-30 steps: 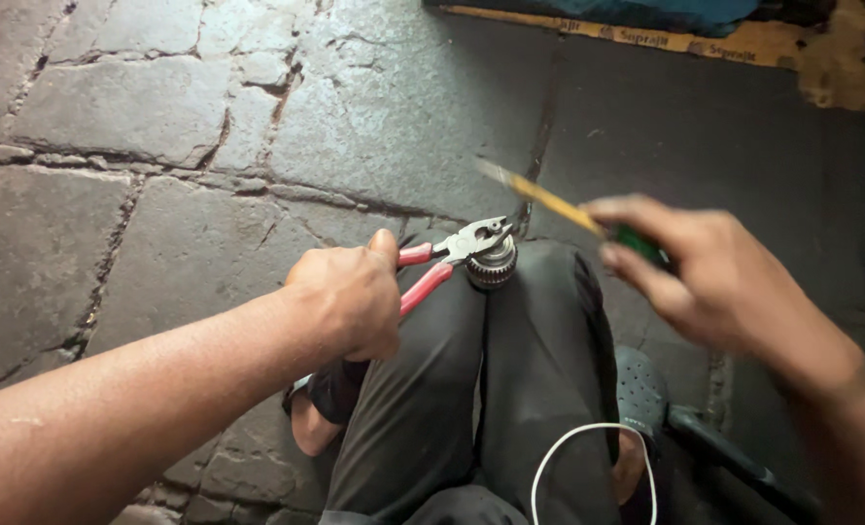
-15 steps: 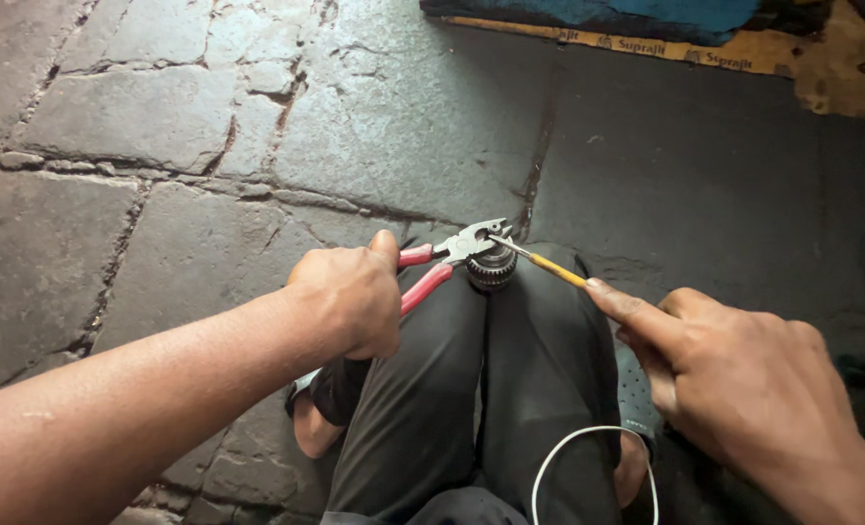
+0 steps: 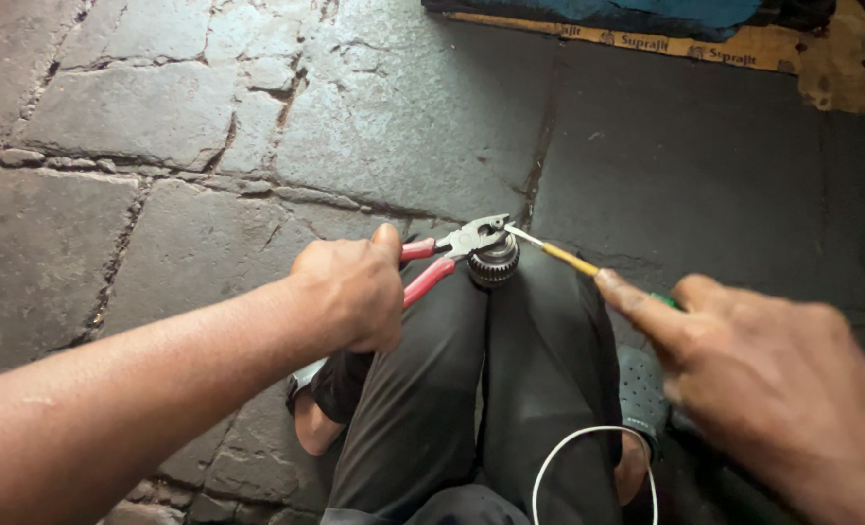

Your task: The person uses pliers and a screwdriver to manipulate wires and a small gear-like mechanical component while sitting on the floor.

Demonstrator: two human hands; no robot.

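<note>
Two bare hands work a pair of pliers and a screwdriver on a drill chuck wedged between the knees.

The left hand (image 3: 350, 292) is clenched around the red-handled steel pliers (image 3: 447, 255); their jaws reach just beyond the fist onto the top of the round, knurled grey metal drill chuck (image 3: 494, 262), which sits gripped between two knees in dark grey trousers (image 3: 491, 389); the right hand (image 3: 773, 379) pinches the slim yellow-shafted screwdriver (image 3: 559, 256), forefinger stretched along it, its metal tip touching the plier jaws at the chuck; below the hands a thin white wire loop (image 3: 588, 457) lies on the lap; grey stone paving (image 3: 209, 126) spreads ahead.
</note>
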